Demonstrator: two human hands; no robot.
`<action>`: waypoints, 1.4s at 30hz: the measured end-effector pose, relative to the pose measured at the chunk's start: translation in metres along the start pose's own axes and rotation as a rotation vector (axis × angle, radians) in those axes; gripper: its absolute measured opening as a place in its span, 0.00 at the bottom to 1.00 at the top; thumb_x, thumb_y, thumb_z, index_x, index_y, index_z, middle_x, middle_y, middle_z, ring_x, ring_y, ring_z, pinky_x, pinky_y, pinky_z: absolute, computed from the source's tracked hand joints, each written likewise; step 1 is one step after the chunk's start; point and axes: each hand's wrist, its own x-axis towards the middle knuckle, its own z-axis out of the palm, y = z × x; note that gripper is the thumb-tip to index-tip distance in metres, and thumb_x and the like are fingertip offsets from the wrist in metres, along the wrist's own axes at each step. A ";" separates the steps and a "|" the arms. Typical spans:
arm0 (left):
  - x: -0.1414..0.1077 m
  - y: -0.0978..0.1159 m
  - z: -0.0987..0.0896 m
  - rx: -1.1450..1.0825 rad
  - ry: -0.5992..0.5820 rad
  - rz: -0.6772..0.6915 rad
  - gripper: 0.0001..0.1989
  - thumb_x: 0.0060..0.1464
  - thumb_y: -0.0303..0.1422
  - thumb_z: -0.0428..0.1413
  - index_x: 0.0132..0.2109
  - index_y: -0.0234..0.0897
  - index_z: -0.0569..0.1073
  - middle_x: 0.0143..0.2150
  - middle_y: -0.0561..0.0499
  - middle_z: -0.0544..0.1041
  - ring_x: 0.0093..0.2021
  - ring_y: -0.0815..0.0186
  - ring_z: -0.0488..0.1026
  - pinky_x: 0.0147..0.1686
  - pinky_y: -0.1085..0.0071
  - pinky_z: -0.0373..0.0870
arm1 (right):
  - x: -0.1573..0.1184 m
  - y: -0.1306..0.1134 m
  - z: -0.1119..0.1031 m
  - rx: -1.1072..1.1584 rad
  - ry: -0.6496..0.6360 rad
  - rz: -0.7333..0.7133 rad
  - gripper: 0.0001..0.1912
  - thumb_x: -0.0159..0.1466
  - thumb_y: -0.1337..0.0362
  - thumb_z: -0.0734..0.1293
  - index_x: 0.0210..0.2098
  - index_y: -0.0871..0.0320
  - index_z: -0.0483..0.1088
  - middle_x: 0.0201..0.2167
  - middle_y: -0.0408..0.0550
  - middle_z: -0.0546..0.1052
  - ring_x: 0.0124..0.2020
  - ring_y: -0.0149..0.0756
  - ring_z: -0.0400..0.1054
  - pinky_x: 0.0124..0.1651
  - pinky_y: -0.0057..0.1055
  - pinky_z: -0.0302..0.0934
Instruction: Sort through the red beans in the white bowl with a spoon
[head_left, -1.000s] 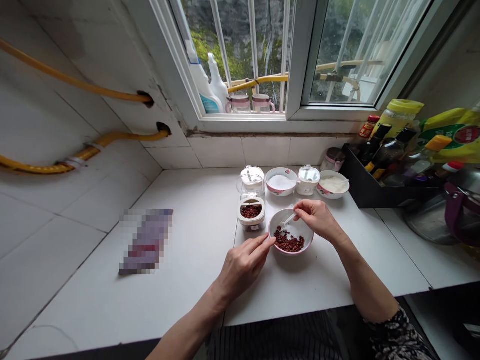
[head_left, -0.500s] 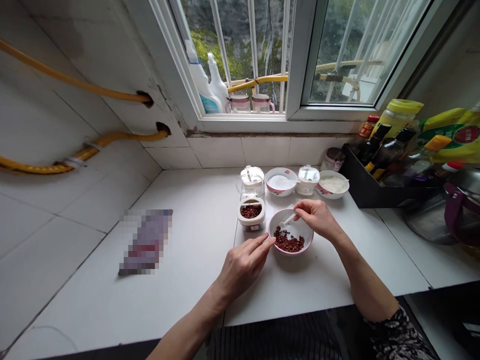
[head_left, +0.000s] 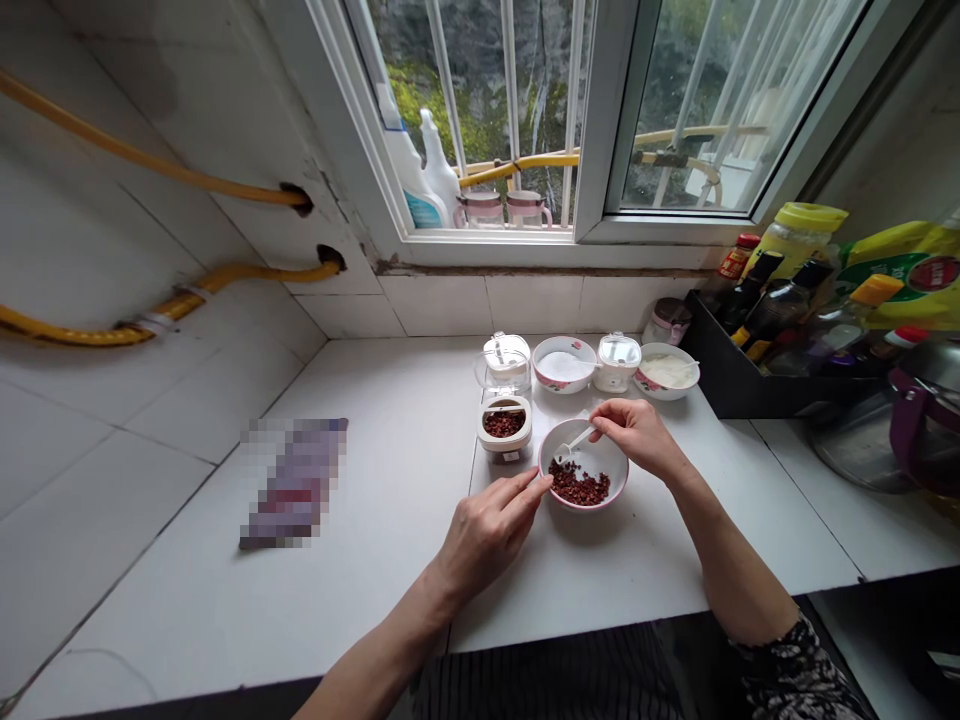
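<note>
White bowl (head_left: 611, 460) of dark red grains (head_left: 581, 488)

At twelve o'clock from the wearer, the smooth, round bowl sits on a glossy white counter (head_left: 375, 560). At its two o'clock, the right hand (head_left: 634, 437) pinches a slim white spoon (head_left: 576, 441) between thumb and fingertips, its head at the edge of the rough grains. At eight o'clock, the left hand (head_left: 484, 525) is loosely open, fingers nearly straight, tips against the pink rim. A squarish clear jar (head_left: 507, 442) with similar grains stands at ten o'clock.

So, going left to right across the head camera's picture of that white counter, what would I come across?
Pixelated purplish item → left hand → bowl of dark red bits → right hand → black box of bottles.
</note>
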 end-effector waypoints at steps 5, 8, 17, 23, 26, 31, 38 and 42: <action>0.000 0.000 0.000 0.004 0.006 0.001 0.16 0.64 0.23 0.51 0.56 0.35 0.73 0.49 0.42 0.80 0.43 0.63 0.80 0.37 0.70 0.79 | -0.002 -0.002 0.000 -0.117 0.014 -0.026 0.07 0.61 0.65 0.63 0.30 0.57 0.73 0.25 0.44 0.81 0.28 0.35 0.75 0.31 0.27 0.62; 0.000 0.000 0.000 0.006 0.002 0.002 0.16 0.64 0.23 0.50 0.57 0.35 0.72 0.49 0.42 0.80 0.43 0.63 0.80 0.38 0.70 0.79 | -0.003 -0.005 0.002 -0.142 -0.049 -0.034 0.08 0.61 0.65 0.63 0.30 0.56 0.73 0.25 0.44 0.81 0.28 0.34 0.73 0.31 0.28 0.61; 0.000 0.000 0.001 0.012 -0.002 0.002 0.16 0.64 0.24 0.50 0.56 0.35 0.73 0.50 0.42 0.80 0.43 0.63 0.80 0.38 0.71 0.79 | -0.003 -0.008 -0.001 -0.061 -0.097 0.013 0.08 0.61 0.63 0.64 0.30 0.58 0.74 0.24 0.46 0.80 0.25 0.33 0.69 0.29 0.28 0.58; 0.000 0.000 0.000 0.007 -0.004 0.002 0.17 0.64 0.23 0.50 0.58 0.36 0.72 0.50 0.43 0.80 0.43 0.63 0.80 0.38 0.71 0.79 | -0.002 -0.007 0.001 -0.001 -0.134 0.029 0.08 0.60 0.63 0.64 0.30 0.58 0.74 0.24 0.47 0.81 0.27 0.34 0.70 0.31 0.29 0.60; 0.000 0.000 0.000 0.000 -0.005 0.001 0.17 0.64 0.23 0.51 0.58 0.36 0.72 0.50 0.43 0.80 0.43 0.64 0.80 0.38 0.71 0.79 | 0.000 -0.004 -0.001 0.095 -0.140 0.050 0.08 0.59 0.62 0.66 0.30 0.59 0.74 0.24 0.48 0.80 0.28 0.36 0.72 0.34 0.31 0.62; 0.000 0.000 0.000 0.002 -0.001 0.004 0.17 0.64 0.24 0.51 0.58 0.35 0.72 0.50 0.43 0.80 0.43 0.63 0.80 0.38 0.70 0.79 | 0.002 -0.001 -0.004 0.144 -0.133 0.069 0.09 0.57 0.59 0.67 0.30 0.59 0.75 0.23 0.48 0.80 0.27 0.36 0.72 0.35 0.32 0.62; 0.000 0.000 0.000 0.006 -0.002 0.002 0.18 0.64 0.24 0.50 0.59 0.36 0.72 0.50 0.43 0.80 0.43 0.63 0.80 0.38 0.70 0.79 | 0.005 0.000 -0.007 0.223 -0.122 0.106 0.10 0.55 0.58 0.68 0.29 0.59 0.74 0.22 0.47 0.80 0.29 0.37 0.73 0.39 0.33 0.63; 0.000 0.000 0.000 0.002 -0.002 0.000 0.18 0.64 0.23 0.50 0.59 0.36 0.71 0.50 0.43 0.80 0.43 0.63 0.80 0.38 0.70 0.79 | 0.002 -0.001 -0.009 0.089 -0.127 0.082 0.09 0.56 0.60 0.67 0.29 0.59 0.74 0.22 0.47 0.80 0.27 0.35 0.71 0.33 0.30 0.60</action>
